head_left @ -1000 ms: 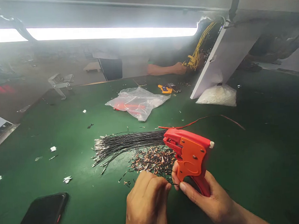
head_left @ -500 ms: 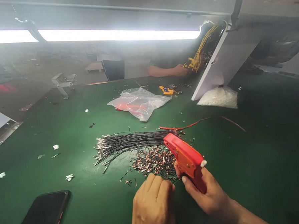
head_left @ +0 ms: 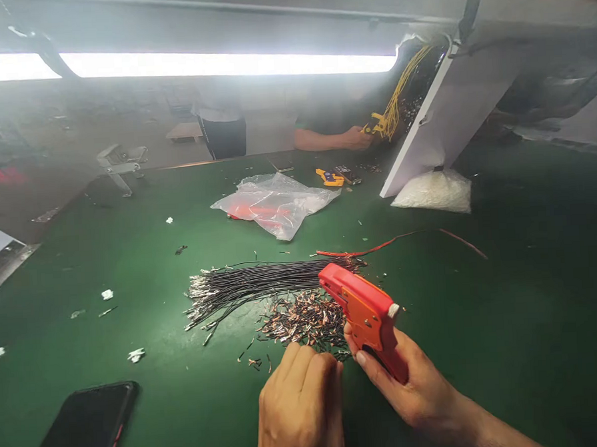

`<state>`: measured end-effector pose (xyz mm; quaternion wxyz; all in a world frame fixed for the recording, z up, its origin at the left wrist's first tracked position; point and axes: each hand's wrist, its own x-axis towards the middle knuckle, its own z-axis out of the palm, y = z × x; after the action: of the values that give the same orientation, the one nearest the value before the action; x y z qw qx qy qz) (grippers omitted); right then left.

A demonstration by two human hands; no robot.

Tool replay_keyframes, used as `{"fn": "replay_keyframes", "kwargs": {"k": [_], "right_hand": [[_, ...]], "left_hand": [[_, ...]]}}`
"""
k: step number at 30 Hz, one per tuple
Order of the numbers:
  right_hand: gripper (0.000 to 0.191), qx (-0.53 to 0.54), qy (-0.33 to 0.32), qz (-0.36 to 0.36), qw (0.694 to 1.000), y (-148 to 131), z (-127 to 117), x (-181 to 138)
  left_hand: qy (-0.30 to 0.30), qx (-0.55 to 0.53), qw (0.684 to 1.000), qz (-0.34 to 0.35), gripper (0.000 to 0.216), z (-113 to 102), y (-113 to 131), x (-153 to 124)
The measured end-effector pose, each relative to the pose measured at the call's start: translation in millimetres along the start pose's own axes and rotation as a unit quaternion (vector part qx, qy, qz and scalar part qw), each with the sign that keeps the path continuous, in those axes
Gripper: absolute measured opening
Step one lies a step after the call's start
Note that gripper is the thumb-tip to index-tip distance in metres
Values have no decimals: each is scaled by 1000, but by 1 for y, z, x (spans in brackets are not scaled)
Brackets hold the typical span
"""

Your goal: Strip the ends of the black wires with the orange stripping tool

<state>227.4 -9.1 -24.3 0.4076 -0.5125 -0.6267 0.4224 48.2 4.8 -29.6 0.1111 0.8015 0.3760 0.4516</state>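
My right hand grips the handle of a red crimping tool, whose nose points up-left over the table. My left hand is curled into a pinch just left of it, fingertips touching the edge of a heap of small copper terminals; what it pinches is hidden. Behind the heap lies a bundle of thin black wires with metal ends fanned to the left. A single red wire curves off to the right.
A dark phone lies at the near left. A clear plastic bag with red parts, a yellow tool and a white bag sit farther back. Another person's arm holds yellow wires beside a slanted white board.
The crimping tool tipped down and came lower over the terminal heap. My left hand stayed pinched at the heap's near edge, shifting slightly right.
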Motion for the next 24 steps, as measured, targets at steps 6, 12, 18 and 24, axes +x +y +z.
{"fn": "replay_keyframes", "kwargs": {"k": [6,12,18,24], "right_hand": [[7,-29,2,-28,999,0,1,-2],[25,-100,-14,-81,992,-7,0,0],[26,-144,-38,-94,984,-3,3,4],[19,-253,-40,-132,958,-2,8,5]], "left_hand": [[-16,-4,1000,-5,20,-2,0,0],[-65,37,997,0,19,0,0,-3],[-97,62,993,10,24,4,1,-11],[-97,17,995,-32,29,1,9,-3]]}}
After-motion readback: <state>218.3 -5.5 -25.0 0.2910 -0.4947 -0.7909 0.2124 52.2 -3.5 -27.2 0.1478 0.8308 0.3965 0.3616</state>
